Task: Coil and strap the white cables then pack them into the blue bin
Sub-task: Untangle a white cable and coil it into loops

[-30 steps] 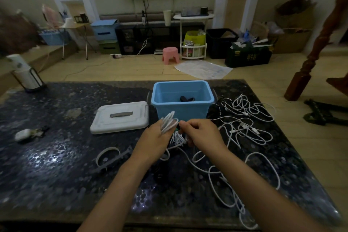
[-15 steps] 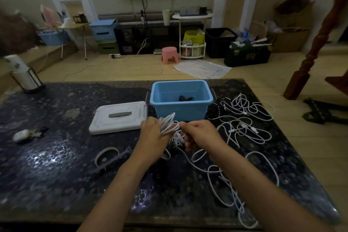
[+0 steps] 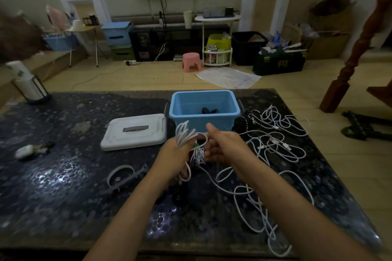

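Here, left hand (image 3: pixel 177 150) gripping coiled white cable (image 3: pixel 185 133), right hand (image 3: pixel 222 144) pinching its loop, fingertips hidden.

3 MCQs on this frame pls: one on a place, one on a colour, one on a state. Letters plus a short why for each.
1. Where does the white lid lie?
A. on the bin
B. on the table, left of the blue bin
C. on the floor

2. What colour is the stool on the floor behind the table?
A. pink
B. green
C. black

3. What is the left hand doing?
A. resting flat on the table
B. holding the lid
C. gripping a coiled bundle of white cable

Answers:
1 B: the lid sits flat on the dark table top beside the bin's left wall.
2 A: the small stool near the white shelf is pink.
3 C: cable loops stick up out of its grip, while the right hand works the cable beside it.
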Demonstrator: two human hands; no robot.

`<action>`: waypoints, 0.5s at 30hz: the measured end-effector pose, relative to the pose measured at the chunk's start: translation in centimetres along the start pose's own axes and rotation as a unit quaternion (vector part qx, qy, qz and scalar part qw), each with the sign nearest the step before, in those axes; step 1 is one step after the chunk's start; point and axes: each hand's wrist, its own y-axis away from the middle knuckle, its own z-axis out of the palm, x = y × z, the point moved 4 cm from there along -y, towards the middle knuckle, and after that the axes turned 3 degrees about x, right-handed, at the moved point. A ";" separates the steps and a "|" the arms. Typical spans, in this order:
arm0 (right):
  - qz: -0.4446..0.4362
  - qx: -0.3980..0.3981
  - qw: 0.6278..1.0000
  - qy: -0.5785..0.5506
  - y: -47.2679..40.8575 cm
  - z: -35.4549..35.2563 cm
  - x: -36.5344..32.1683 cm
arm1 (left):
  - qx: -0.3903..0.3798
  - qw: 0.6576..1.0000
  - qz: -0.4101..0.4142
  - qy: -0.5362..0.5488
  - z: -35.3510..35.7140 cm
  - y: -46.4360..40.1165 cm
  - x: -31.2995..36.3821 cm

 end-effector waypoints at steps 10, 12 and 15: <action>-0.113 0.009 0.948 0.299 1.4 1.6 -0.2 | -0.171 0.967 0.113 -0.149 2.3 1.1 -0.2; -0.121 0.013 0.937 0.327 1.5 1.4 -0.2 | -0.192 0.963 0.112 -0.150 2.2 1.2 -0.4; -0.154 0.048 0.908 0.386 1.3 1.2 -0.3 | -0.212 0.967 0.106 -0.093 1.9 1.5 0.1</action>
